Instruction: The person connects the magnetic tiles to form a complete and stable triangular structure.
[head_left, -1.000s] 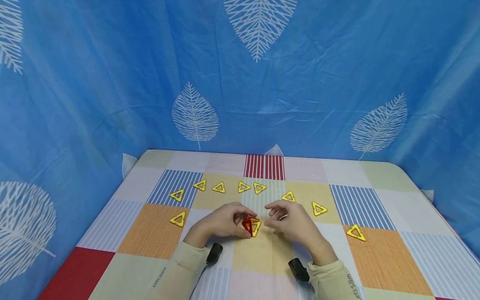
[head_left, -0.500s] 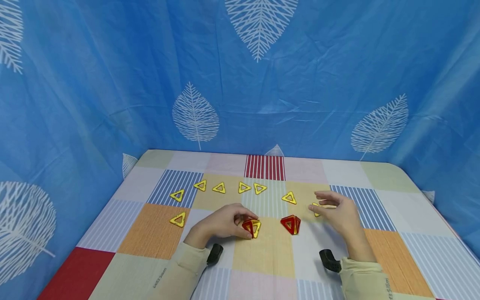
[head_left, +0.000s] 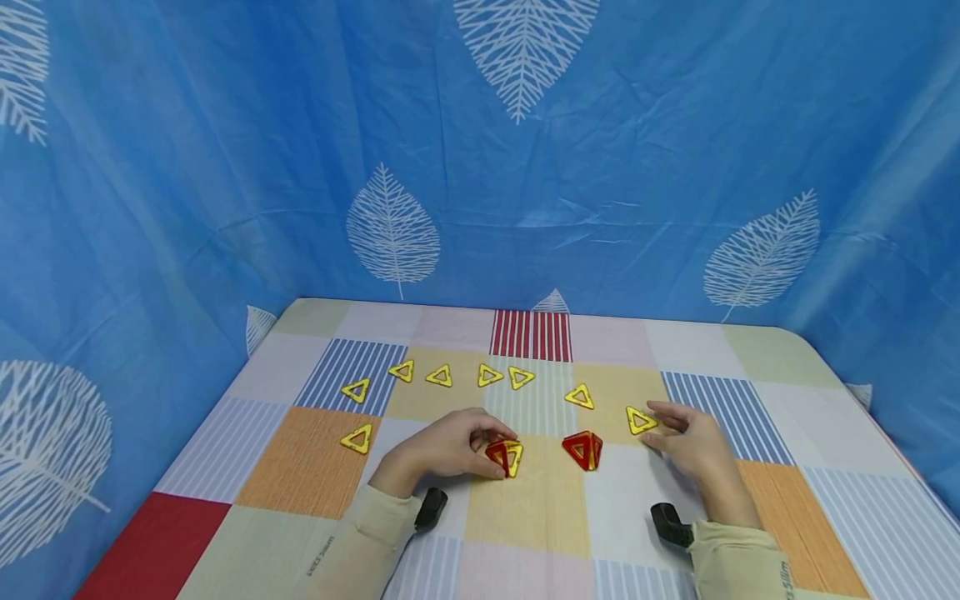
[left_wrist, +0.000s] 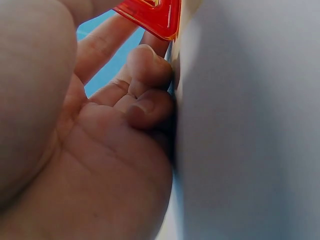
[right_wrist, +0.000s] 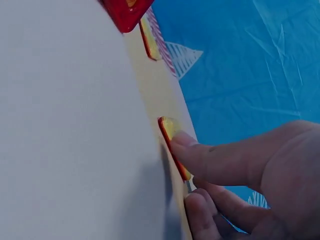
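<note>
Reaching out, the right hand (head_left: 693,442) lays straight fingers on a flat yellow triangle (head_left: 639,420) beside the finished red pyramid (head_left: 583,449). Left hand (head_left: 450,446) grips the half-built one (head_left: 504,457); best slide that tile clear before pinching its edge.

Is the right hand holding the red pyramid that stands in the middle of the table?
No, the right hand touches a flat yellow triangle; the red pyramid stands apart.

We see a counter (head_left: 270,467) covered in a patchwork cloth of striped and plain squares. Flat yellow triangles (head_left: 438,377) lie on it in a loose arc, and two small red-and-yellow pyramids (head_left: 582,450) stand near the front middle.
</note>
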